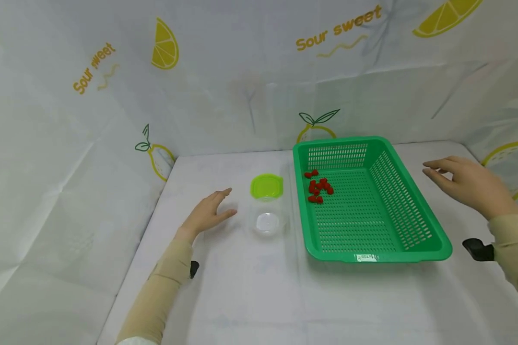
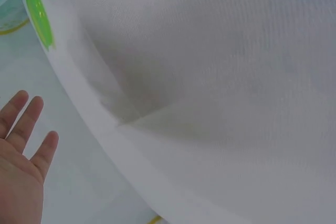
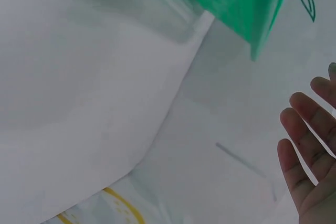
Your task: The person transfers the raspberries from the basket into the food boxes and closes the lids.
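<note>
A dozen or so small red pieces point(image 1: 318, 189) lie loose in the far left part of the green basket point(image 1: 414, 211); I judge them light and soft, best pinched singly, though what they are I can't make out. My left hand point(image 1: 207, 214), fingers relaxed, rests just beside the clear lidless container point(image 1: 267, 223), which looks light and slippery; its green lid point(image 1: 266, 186) lies behind. My right hand point(image 1: 468, 183) hovers flat-fingered beside the basket.
</note>
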The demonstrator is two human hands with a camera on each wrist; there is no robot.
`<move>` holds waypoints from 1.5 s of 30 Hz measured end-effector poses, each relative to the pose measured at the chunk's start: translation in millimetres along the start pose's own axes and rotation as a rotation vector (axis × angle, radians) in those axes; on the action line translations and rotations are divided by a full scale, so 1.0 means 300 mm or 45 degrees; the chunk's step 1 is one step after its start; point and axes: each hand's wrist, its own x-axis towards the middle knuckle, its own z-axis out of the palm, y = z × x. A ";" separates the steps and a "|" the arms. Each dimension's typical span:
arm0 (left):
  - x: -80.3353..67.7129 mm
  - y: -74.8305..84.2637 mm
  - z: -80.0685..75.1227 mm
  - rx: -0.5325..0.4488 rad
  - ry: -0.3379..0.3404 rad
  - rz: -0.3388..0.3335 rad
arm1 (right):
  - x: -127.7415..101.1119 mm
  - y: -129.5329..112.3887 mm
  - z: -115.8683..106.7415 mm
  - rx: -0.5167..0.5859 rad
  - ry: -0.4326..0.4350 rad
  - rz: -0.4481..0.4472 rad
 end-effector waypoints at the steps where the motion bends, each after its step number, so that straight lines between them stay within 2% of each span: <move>1: 0.000 0.008 0.003 -0.014 0.002 -0.004 | 0.005 -0.018 -0.006 -0.003 0.008 -0.010; 7: 0.002 0.052 0.029 -0.119 -0.011 -0.022 | 0.039 -0.125 -0.031 0.004 0.052 -0.108; 14: 0.009 0.092 0.068 -0.223 -0.054 -0.081 | 0.091 -0.217 -0.031 0.094 0.017 -0.159; 19: 0.011 0.110 0.089 -0.277 -0.074 -0.099 | 0.132 -0.257 -0.004 0.179 -0.001 -0.197; 25: 0.019 0.124 0.109 -0.295 -0.082 -0.089 | 0.193 -0.288 0.049 0.323 -0.108 -0.201; 33: 0.028 0.139 0.137 -0.295 -0.102 -0.072 | 0.250 -0.294 0.132 0.517 -0.305 -0.106; 39: 0.026 0.146 0.155 -0.304 -0.108 -0.086 | 0.271 -0.290 0.184 0.586 -0.387 -0.096; 45: 0.018 0.146 0.164 -0.355 -0.105 -0.116 | 0.299 -0.297 0.243 0.568 -0.498 -0.098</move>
